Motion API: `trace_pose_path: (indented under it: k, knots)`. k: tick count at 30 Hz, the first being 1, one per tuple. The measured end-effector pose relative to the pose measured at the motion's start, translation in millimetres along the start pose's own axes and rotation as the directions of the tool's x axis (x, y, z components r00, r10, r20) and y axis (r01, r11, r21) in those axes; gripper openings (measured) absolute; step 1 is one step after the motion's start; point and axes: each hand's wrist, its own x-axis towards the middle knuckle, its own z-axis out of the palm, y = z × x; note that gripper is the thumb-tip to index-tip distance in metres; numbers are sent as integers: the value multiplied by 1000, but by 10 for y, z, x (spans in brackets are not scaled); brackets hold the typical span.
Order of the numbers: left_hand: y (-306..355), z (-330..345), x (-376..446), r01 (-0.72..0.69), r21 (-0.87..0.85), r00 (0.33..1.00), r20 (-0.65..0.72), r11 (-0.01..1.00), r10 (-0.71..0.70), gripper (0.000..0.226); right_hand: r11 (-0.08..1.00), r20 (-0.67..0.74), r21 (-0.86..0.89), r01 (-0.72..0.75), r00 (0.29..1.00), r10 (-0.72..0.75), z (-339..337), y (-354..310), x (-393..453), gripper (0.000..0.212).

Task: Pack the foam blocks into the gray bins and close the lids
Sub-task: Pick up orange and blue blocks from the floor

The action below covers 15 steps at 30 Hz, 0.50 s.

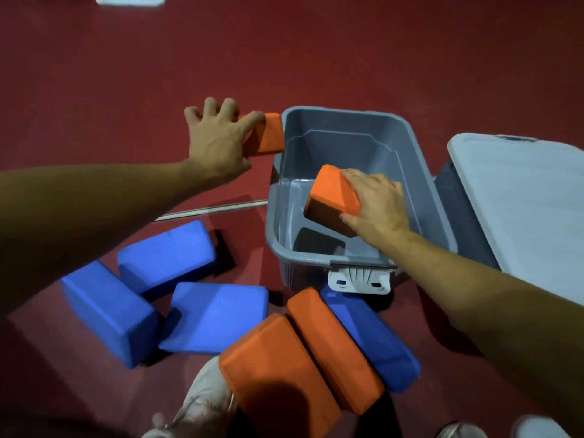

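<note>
An open gray bin [439,216] stands on the red floor with nothing lying inside it. My right hand [376,203] grips an orange foam block [331,197] held tilted inside the bin, above its bottom. My left hand [218,137] grips a second orange block [267,134] just outside the bin's far left corner. On the floor in front lie two orange blocks [284,371] [331,346] side by side, a blue block [373,339] against them, and three more blue blocks [104,311] [167,251] [218,314] to the left.
A second gray bin with its pale lid [521,197] on stands right of the open bin. A white latch [358,281] hangs on the open bin's near wall. My shoe [202,403] is by the orange blocks. A thin metal strip [208,210] crosses the floor.
</note>
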Motion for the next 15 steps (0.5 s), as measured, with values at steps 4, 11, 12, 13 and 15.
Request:
trace_pose_path:
  k: [4, 11, 12, 13, 15]
  knots:
    - [312, -324, 101, -32, -40, 996, -82, 999, 29, 81, 999, -65, -4, -50, 997, 50, -216, 109, -6, 87]
    - [963, -717, 267, -106, -292, 992, -96, 950, 81, 83, 979, -125, 46, -198, 971, 202, -608, 499, -98, 80]
    - [1054, -736, 276, -115, -342, 992, -80, 933, 93, 84, 972, -129, 68, -223, 964, 231, -632, 586, -131, 80]
    - [1138, -749, 273, -122, -384, 992, -57, 915, 109, 86, 966, -124, 93, -242, 960, 253, -640, 677, -167, 80]
    - [1272, -721, 256, -124, -446, 990, 4, 886, 140, 91, 953, -91, 138, -269, 955, 283, -629, 859, -234, 82]
